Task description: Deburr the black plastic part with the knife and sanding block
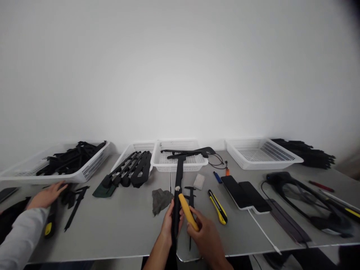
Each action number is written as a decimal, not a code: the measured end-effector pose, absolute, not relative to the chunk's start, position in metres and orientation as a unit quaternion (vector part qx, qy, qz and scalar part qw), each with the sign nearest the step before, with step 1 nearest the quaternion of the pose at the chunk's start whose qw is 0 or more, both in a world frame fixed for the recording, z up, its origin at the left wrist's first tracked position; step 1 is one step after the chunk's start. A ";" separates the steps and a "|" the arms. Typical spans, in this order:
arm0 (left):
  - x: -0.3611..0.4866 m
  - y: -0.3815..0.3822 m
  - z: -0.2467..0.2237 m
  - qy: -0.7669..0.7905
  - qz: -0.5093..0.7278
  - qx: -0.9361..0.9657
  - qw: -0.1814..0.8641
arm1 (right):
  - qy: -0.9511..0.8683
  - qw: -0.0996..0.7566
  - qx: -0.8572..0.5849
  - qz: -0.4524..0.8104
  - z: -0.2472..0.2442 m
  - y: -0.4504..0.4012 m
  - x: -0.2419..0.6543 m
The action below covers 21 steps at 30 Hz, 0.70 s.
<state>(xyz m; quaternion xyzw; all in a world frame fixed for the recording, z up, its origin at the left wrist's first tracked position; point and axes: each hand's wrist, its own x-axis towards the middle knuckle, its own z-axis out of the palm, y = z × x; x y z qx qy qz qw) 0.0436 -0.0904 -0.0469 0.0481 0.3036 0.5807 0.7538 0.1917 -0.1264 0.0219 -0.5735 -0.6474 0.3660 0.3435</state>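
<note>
My left hand [168, 222] is closed around a long black plastic part [179, 172] that stretches away from me over the table. In my right hand [206, 233] is a yellow-handled tool [187, 210]; its upper end meets the black part near a small pale spot. What kind of tool tip it has, I cannot make out. A crumpled grey cloth [161, 200] lies left of the part. Black calipers [191, 197] lie partly behind the tool and my right hand. A yellow utility knife [218, 207] rests farther right.
White baskets [243, 164] line the wall; the left basket [84, 172] holds black parts. Several black parts [137, 170] lean on another basket. Phones [242, 193], a cable [264, 230] and a black headset [306, 202] are at right. A co-worker's hand [46, 195] reaches in at left.
</note>
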 end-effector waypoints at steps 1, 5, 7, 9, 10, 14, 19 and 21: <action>0.044 -0.090 -0.046 0.297 0.581 0.054 0.756 | -0.648 0.347 -0.574 0.361 0.024 -0.121 0.191; 0.045 -0.090 -0.043 0.283 0.592 0.062 0.752 | -0.655 0.352 -0.579 0.334 0.026 -0.097 0.185; 0.045 -0.089 -0.044 0.283 0.600 0.063 0.746 | -0.657 0.356 -0.582 0.320 0.027 -0.087 0.182; 0.045 -0.088 -0.045 0.286 0.606 0.062 0.740 | -0.658 0.362 -0.584 0.308 0.028 -0.078 0.179; 0.045 -0.088 -0.047 0.288 0.607 0.061 0.738 | -0.658 0.364 -0.584 0.305 0.029 -0.075 0.178; 0.044 -0.087 -0.053 0.293 0.603 0.059 0.739 | -0.662 0.367 -0.579 0.302 0.034 -0.065 0.174; 0.042 -0.088 -0.058 0.299 0.594 0.061 0.744 | -0.667 0.360 -0.579 0.300 0.034 -0.064 0.175; 0.042 -0.089 -0.056 0.300 0.593 0.061 0.745 | -0.667 0.355 -0.584 0.296 0.032 -0.067 0.177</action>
